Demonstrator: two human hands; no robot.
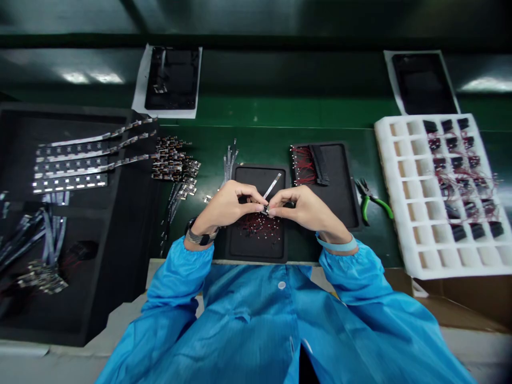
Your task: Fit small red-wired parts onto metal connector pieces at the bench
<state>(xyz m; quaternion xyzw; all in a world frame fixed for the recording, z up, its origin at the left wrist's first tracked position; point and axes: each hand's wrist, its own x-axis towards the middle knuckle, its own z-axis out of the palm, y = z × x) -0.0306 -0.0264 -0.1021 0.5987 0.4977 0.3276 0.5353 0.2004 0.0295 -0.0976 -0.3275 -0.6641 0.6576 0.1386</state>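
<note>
Between my fingertips is a small circuit board (265, 209) with a pale flat ribbon cable (272, 185) sticking up and to the right from it. My left hand (234, 204) pinches the board from the left, thumb and index finger closed. From the right my right hand (302, 209) pinches its other side. Both hands hover over a small black tray (258, 250), where thin red wires with small white ends (256, 226) lie in a loose heap. My fingers partly hide the board, so its fine detail cannot be made out.
A second black tray (340, 197) holds black parts with red wires (318, 165). Green-handled cutters (372, 202) lie beside a white foam tray (432, 256) of wired parts. Leftward are stacked boards (174, 160) and a deep black bin (120, 213); two dark panels (174, 80) stand behind.
</note>
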